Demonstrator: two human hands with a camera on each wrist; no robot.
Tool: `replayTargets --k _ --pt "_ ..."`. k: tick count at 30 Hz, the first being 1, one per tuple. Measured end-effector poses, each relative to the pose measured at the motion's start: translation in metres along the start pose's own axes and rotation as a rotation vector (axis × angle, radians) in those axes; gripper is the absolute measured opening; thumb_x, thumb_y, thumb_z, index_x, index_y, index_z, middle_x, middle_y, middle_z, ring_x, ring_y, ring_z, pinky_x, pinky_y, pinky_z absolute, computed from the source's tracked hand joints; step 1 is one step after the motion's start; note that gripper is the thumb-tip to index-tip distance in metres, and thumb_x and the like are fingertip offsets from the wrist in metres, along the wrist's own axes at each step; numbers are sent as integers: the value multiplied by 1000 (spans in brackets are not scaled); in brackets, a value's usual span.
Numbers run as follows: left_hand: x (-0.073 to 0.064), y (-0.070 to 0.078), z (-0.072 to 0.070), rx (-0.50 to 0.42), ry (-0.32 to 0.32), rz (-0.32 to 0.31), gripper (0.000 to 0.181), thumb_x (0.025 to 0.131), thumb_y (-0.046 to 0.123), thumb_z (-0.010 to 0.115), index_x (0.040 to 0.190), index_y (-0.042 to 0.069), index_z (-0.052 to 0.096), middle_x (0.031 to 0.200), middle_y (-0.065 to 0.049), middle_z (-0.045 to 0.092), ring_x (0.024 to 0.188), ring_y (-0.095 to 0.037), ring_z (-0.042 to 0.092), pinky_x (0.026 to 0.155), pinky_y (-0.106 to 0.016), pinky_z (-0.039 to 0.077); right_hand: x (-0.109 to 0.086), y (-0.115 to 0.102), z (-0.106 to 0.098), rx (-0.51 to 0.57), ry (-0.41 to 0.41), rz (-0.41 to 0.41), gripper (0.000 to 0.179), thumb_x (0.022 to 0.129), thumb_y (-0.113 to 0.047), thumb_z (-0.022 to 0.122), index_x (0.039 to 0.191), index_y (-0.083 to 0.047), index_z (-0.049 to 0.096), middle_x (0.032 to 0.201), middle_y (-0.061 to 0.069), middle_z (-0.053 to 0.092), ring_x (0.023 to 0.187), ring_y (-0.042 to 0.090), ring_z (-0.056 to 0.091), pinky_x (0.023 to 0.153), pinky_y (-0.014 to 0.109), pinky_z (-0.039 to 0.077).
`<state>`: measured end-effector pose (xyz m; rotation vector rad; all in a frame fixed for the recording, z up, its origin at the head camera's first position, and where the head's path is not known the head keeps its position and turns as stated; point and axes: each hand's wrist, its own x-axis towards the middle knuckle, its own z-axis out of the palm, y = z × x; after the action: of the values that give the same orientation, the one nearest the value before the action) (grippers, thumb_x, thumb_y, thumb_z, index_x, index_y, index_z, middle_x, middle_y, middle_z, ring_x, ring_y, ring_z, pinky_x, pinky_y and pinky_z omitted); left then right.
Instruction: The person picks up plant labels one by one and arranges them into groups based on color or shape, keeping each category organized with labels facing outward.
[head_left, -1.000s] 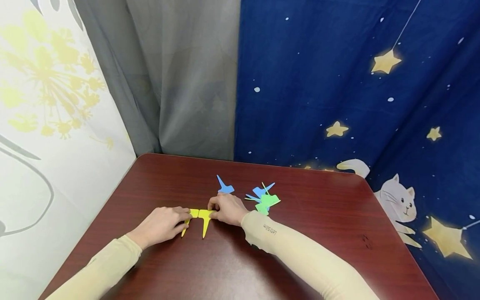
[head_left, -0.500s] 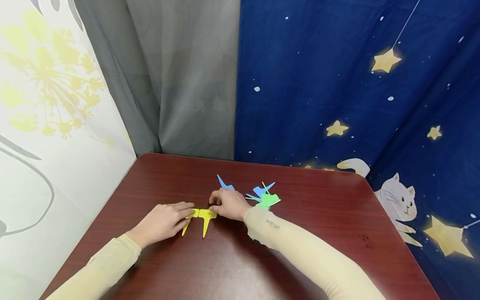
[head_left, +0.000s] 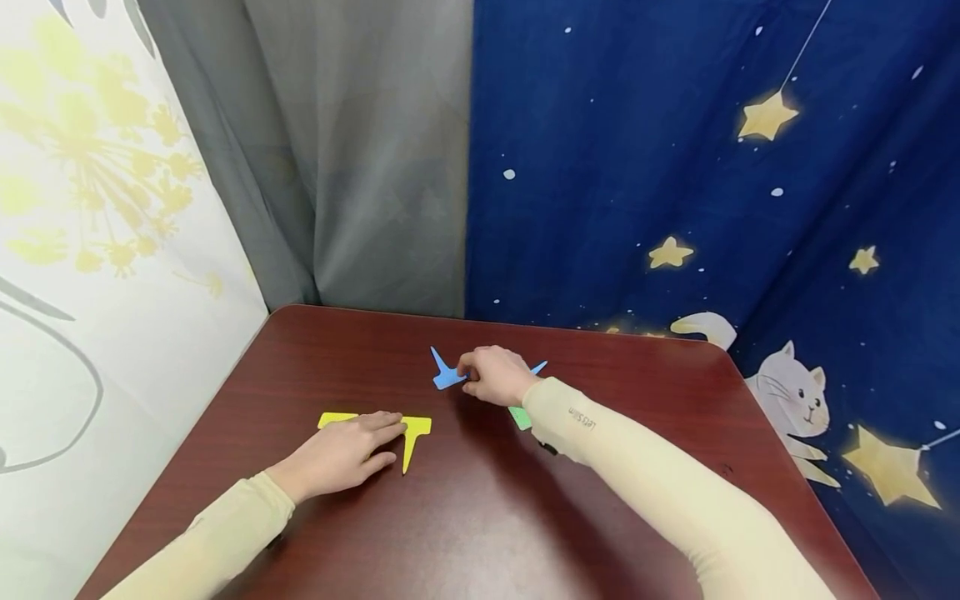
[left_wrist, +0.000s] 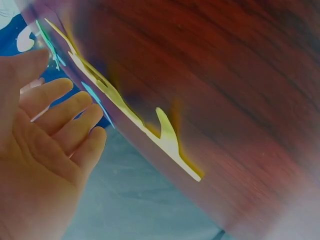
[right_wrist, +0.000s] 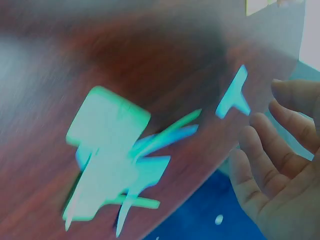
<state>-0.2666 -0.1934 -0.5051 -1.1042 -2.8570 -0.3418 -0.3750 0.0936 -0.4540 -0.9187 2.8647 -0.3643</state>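
Hanging behind the counter, a navy curtain [head_left: 577,167] printed with yellow stars and a white cat meets a grey curtain [head_left: 390,150], with a white patterned panel [head_left: 67,358] at the left. The dark red, wood-grained counter [head_left: 420,533] stretches below. Over it reach a person's arms in cream sleeves [head_left: 675,492], the right one farther out. The left hand [head_left: 341,454] has fairly straight, relaxed fingers, holding nothing. The right hand [head_left: 498,375] has loosely curved fingers set apart, with nothing gripped between them. A row of yellow T-shaped plant labels [head_left: 417,426] lies end to end on the counter, its middle hidden by the left hand; whether those fingers touch it cannot be told. An overlapping pile of green and blue labels [right_wrist: 110,120] lies partly behind the right hand and sleeve. One blue label [head_left: 448,378] lies alone, just beside the right fingertips; contact is unclear.
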Motion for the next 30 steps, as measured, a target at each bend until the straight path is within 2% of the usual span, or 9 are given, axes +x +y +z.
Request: replayTargets --k 8,14,19,30 --pt "0 2 6 -10 -71 6 59 100 41 61 147 6 53 152 -12 47 140 -31 44 110 -48 40 -14 39 -10 -85 -32 52 28 90 -22 77 117 -17 74 105 1 67 92 15 60 79 37 53" --pt "4 3 9 -32 -49 22 57 100 37 62 146 4 53 150 -13 49 139 -31 46 109 -47 41 -29 64 -11 -134 -78 110 32 88 -22 79 119 -17 74 108 2 65 93 17 60 79 39 54" --pt "4 3 10 -33 -44 20 56 100 35 62 146 4 53 149 -13 50 138 -31 47 108 -48 42 -40 81 -5 -120 -99 135 38 86 -26 81 123 -19 72 108 3 63 89 16 57 77 37 52" --pt "7 3 11 5 -53 38 56 102 37 59 146 5 53 151 -12 49 139 -30 46 109 -46 41 -57 99 10 -51 -22 155 38 82 -32 85 117 -21 73 100 2 60 85 15 55 76 40 50"
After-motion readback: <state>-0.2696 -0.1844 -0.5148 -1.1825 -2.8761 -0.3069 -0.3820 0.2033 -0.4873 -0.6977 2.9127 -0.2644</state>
